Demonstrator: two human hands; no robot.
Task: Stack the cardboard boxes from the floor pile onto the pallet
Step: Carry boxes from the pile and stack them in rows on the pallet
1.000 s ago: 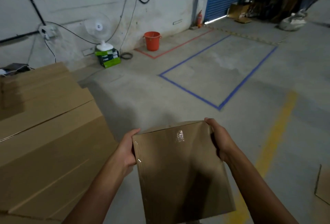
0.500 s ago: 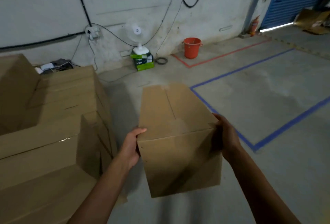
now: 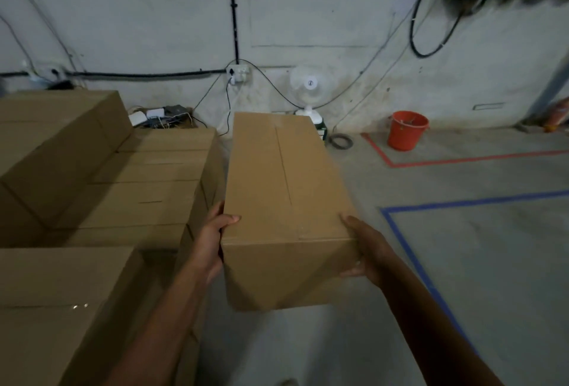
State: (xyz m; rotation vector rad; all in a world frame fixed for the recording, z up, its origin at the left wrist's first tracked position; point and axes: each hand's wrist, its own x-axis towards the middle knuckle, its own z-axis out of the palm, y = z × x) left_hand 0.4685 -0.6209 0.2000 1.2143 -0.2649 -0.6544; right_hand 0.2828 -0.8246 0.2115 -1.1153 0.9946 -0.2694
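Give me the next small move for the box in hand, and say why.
Probably swing the carried box left, over the lower tier of the stacked boxes. The left hand and right hand grip its near end, and it hangs beside the stack, over the floor.

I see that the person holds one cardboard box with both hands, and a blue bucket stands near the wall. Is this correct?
Not quite: in the head view the bucket is orange-red, not blue. The left hand and right hand do hold the cardboard box.
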